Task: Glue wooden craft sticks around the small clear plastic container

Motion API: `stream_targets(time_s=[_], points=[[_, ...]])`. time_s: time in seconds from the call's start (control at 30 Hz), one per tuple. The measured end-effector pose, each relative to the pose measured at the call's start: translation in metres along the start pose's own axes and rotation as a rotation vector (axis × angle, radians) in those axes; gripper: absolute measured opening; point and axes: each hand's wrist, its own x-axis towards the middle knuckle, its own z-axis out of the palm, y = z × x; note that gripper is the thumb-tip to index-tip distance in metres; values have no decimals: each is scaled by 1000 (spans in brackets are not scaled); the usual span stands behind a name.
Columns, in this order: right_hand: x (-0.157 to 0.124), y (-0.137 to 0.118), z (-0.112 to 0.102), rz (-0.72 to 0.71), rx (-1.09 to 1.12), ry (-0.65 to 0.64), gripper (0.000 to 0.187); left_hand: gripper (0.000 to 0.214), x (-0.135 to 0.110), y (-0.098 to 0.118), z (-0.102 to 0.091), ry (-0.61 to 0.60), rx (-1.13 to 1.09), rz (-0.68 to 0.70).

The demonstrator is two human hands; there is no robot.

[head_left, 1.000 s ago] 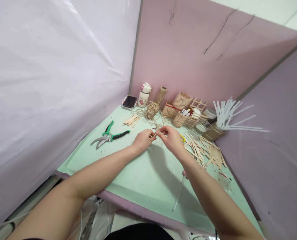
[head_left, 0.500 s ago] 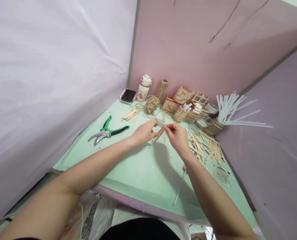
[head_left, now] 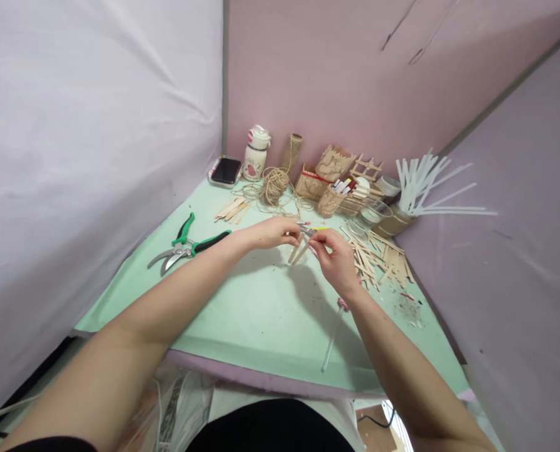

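Note:
Above the middle of the green tabletop, my left hand (head_left: 280, 233) has its thumb and fingers closed on a small piece made of wooden sticks (head_left: 301, 252). Two of its sticks point down toward me. From the other side, my right hand (head_left: 334, 256) pinches the same piece near its upper end. The fingers hide how the sticks are joined. Just behind the fingertips show a greyish item and a yellow strip (head_left: 318, 228), both too small to name. Below my right wrist lies a clear rod (head_left: 331, 339) with a pink end.
Green-handled pruning shears (head_left: 181, 246) lie left. Behind are loose sticks (head_left: 233, 208), a twine ball (head_left: 275, 185), a bottle (head_left: 255, 157), a phone (head_left: 226, 171) and a pen holder (head_left: 331, 201). Scattered sticks (head_left: 362, 257) and a container of white glue sticks (head_left: 409, 210) stand right.
The view has shifted, so the table items sit further left and higher. Both hands stay on the wooden piece, whose two sticks now show spread apart; a yellow strip shows behind them.

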Motion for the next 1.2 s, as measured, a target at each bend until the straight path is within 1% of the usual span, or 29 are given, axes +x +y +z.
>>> stream_targets(time_s=[0.13, 0.23, 0.33, 0.43, 0.5, 0.57, 0.7, 0.77, 0.87, 1.0, 1.1, 1.2], points=[[-13, 1, -4, -20, 30, 44, 13, 12, -1, 2, 0, 55, 47, -43], [-20, -3, -9, -51, 24, 41, 14, 13, -1, 9, -1, 45, 69, -43], [-24, -8, -15, -80, -35, 50, 13, 12, -2, 16, -1, 30, 68, -25], [-29, -12, -18, -87, -65, 38, 14, 13, -3, 20, 2, 33, 67, -6], [-32, -16, -19, -101, -56, -4, 15, 13, -3, 19, 6, 41, 86, -3], [-34, -22, -21, -117, -66, -12, 16, 14, -2, 17, 12, 36, 118, -9], [-33, -40, -32, -145, -119, 69, 13, 16, -2, 14, 18, 13, 159, -19], [-30, -42, -35, -132, -136, 69, 13, 15, -2, 14, 18, 13, 163, -33], [-25, -33, -29, -69, -109, 55, 14, 12, -2, 15, 17, 19, 175, -59], [-23, -11, -10, 8, -40, 33, 15, 9, -3, 15, 17, 27, 167, -73], [-23, -2, 0, 7, -28, 51, 16, 8, -2, 14, 18, 28, 150, -71], [-23, 2, 5, -15, -22, 62, 15, 9, -2, 14, 17, 27, 155, -83]])
